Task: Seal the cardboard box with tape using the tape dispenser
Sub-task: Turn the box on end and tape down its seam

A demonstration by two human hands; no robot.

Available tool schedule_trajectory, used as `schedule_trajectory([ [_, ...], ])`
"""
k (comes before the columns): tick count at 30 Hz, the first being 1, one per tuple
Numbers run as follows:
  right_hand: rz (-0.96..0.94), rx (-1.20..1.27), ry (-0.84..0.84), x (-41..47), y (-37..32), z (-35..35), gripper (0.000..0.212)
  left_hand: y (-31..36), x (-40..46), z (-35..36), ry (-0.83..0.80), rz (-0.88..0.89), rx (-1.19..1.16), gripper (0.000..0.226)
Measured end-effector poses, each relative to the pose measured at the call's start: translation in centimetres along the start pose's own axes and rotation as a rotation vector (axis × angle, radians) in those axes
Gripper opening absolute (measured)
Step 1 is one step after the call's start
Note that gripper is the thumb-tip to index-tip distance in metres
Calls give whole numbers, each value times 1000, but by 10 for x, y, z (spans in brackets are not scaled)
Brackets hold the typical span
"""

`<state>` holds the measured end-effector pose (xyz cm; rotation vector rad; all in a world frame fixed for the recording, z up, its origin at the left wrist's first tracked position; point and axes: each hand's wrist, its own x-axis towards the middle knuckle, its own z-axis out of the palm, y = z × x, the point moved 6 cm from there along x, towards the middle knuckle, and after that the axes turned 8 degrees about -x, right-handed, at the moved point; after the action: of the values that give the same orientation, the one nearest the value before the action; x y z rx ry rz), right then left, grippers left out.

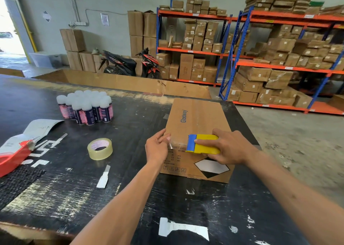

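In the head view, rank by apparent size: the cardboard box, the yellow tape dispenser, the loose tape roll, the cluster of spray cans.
1. cardboard box
2. cluster of spray cans
3. yellow tape dispenser and loose tape roll: look alike; the right hand partly covers the dispenser, so unranked.

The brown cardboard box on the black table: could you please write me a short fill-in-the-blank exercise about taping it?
1. The right hand grips a yellow and ____ tape dispenser.
2. The left hand presses clear tape onto the brown cardboard box, printed ____.
3. The spare clear tape roll lies on the ____ table.

Missing: blue; Glodway; black
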<state>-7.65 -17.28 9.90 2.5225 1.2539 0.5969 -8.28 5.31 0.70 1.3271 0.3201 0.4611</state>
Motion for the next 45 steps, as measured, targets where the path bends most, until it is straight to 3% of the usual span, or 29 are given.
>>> schedule_trajectory([
  [15,47,-72,-194,31,-13,13,54,-8,7,-1,53,105,170,42],
  [19,48,-58,-196,32,-13,12,53,-7,7,-2,-2,132,220,56],
  [22,46,-61,-197,33,-13,12,54,-5,15,-7,-97,212,280,80],
  [25,52,-58,-205,34,-13,12,54,6,20,-12,-141,443,719,88],
  [28,62,-58,-207,34,-13,10,53,16,12,4,-251,878,1075,75],
  [30,64,-53,-208,35,-13,10,53,15,11,19,-404,1024,1225,61],
  [32,64,-47,-206,36,-13,10,53,5,15,29,-580,1017,1309,58],
  [35,68,-47,-199,37,-13,9,52,-21,26,27,-733,848,1331,62],
  [45,76,-64,-168,36,-13,7,56,-29,29,21,-679,767,1297,76],
])
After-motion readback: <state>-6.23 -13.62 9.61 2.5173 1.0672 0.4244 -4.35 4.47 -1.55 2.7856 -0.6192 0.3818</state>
